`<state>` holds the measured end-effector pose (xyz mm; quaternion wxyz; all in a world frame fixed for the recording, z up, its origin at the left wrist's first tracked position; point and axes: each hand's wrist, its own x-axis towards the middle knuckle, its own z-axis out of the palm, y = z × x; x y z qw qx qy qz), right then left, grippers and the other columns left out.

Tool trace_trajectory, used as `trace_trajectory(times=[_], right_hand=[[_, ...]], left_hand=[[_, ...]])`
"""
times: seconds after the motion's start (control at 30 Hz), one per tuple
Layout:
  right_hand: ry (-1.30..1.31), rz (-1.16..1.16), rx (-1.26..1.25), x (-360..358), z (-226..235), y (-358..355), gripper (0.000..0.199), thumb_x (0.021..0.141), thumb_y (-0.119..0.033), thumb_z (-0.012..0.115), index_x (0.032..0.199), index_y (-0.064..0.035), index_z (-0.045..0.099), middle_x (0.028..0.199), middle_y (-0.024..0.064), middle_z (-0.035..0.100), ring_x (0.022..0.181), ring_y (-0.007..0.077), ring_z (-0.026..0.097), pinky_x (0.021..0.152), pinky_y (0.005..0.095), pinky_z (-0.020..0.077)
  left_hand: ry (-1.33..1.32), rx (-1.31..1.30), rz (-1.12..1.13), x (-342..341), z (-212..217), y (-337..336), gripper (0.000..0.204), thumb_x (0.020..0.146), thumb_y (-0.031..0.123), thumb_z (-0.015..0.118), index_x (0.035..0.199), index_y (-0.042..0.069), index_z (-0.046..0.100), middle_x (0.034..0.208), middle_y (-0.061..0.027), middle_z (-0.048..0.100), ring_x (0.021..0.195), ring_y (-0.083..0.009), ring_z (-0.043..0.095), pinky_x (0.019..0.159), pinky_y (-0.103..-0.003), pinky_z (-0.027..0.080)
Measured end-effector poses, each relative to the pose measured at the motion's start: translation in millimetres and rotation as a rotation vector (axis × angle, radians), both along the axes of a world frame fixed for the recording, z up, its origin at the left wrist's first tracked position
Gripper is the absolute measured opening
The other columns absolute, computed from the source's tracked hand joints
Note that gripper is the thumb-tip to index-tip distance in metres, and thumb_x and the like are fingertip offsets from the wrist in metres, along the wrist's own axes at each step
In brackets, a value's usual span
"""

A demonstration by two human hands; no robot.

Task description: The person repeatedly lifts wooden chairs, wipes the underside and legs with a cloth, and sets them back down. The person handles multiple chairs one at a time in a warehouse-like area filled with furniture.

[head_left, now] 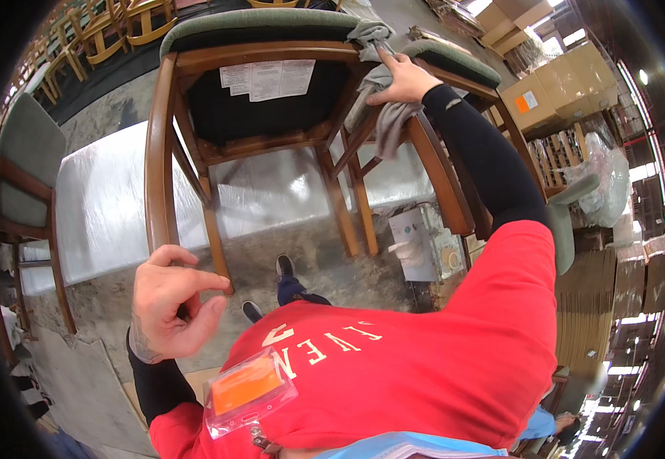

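Floor (321,264) shows below, cartons (566,86) beyond; right fingers (391,63) grasp grey cloth (395,126), left fingers (195,282) curl loosely

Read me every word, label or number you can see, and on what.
I won't copy wording.
Red shirt: white lettering, large and legible, not copied.
White paper labels on the black seat underside: too small to read.
Orange-and-white label on the cardboard box: too small.
White box: small marks, unreadable.

Brown cardboard boxes (573,86) stood at the right, near crumpled clear plastic wrapping (608,182).
Pale wooden chairs (103,56) crowded the upper left.
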<state>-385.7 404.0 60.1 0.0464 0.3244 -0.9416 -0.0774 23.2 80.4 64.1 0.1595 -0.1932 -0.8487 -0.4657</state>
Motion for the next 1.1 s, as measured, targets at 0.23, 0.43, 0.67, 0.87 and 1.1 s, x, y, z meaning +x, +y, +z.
trace_trajectory(times=[0.23, 0.43, 0.67, 0.87, 1.1], right_hand=[[0.023, -0.45, 0.001, -1.1, 17.8, -17.3, 0.078, 0.073, -0.042, 0.079, 0.134, -0.0014, 0.054, 0.126, 0.021, 0.068, 0.117, 0.0338, 0.066, 0.099, 0.0452, 0.0525], [0.012, -0.182, -0.059, 103.0, 10.5, 40.2, 0.067, 0.078, -0.03, 0.065, 0.131, 0.0055, 0.045, 0.101, 0.0286, 0.07, 0.098, 0.0444, 0.068, 0.088, 0.0508, 0.054], [-0.164, -0.103, -0.08, 254.4, 49.7, 145.3, 0.115, 0.076, -0.048, 0.076, 0.159, -0.0002, 0.012, 0.127, 0.0391, 0.055, 0.116, 0.0512, 0.058, 0.104, 0.0452, 0.0473], [-0.644, -0.09, -0.051, 228.3, 101.1, 125.4, 0.117, 0.067, -0.026, 0.088, 0.158, 0.0008, 0.02, 0.132, 0.0297, 0.06, 0.121, 0.0398, 0.061, 0.105, 0.0413, 0.0451], [-0.277, -0.082, -0.527, 217.8, 185.0, 101.7, 0.051, 0.081, -0.022, 0.081, 0.121, 0.0035, 0.062, 0.108, 0.0119, 0.072, 0.099, 0.0181, 0.068, 0.089, 0.0318, 0.0526]], left_hand=[[-0.028, -0.005, 0.071, 0.9, 1.3, 8.3, 0.011, 0.077, -0.003, 0.068, 0.084, 0.005, 0.071, 0.049, 0.0027, 0.046, 0.05, -0.0117, 0.047, 0.071, -0.032, 0.045], [-0.227, 0.085, 0.208, 10.0, 5.4, 11.8, 0.007, 0.083, -0.005, 0.065, 0.082, 0.001, 0.068, 0.056, -0.0011, 0.05, 0.055, -0.0094, 0.046, 0.053, -0.026, 0.035], [-0.119, 0.025, 0.115, 3.4, 4.8, 14.9, 0.005, 0.08, 0.0, 0.068, 0.081, 0.004, 0.068, 0.052, -0.0014, 0.047, 0.061, -0.0175, 0.047, 0.061, -0.033, 0.039], [-0.111, -0.001, 0.115, 8.1, 5.0, 6.7, 0.007, 0.079, -0.001, 0.068, 0.082, 0.005, 0.068, 0.05, -0.0013, 0.046, 0.061, -0.0181, 0.047, 0.065, -0.033, 0.04], [-0.028, -0.011, 0.09, 6.2, 4.8, 6.9, 0.01, 0.079, -0.002, 0.067, 0.085, 0.006, 0.068, 0.049, 0.0, 0.044, 0.053, -0.0191, 0.044, 0.07, -0.034, 0.041]])
